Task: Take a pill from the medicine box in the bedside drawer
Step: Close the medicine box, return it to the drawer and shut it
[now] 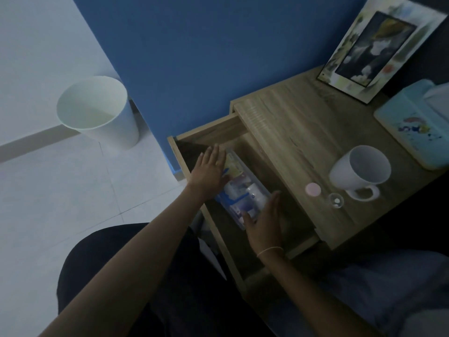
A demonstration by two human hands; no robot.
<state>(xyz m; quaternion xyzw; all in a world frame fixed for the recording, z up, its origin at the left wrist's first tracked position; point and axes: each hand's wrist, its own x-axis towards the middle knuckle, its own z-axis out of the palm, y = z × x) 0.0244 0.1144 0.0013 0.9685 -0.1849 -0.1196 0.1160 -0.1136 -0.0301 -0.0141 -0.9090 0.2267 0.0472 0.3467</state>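
Observation:
The bedside drawer [213,135] is pulled open. Inside it lies a clear plastic medicine box [243,190] with a blue latch and small bottles and packets showing through. My left hand [210,172] rests flat on the box's far left end, fingers together. My right hand [266,223] is against the box's near end, thumb and fingers spread around its corner. The box sits low in the drawer between both hands. On the tabletop stands a small clear cup [336,200] with white pills in it, and a pink round lid [313,189] lies beside it.
On the wooden bedside table [291,122] are a white mug [362,171], a pale blue tissue box [418,127] and a picture frame [374,47]. A white waste bin [97,110] stands on the tiled floor to the left. A blue wall is behind.

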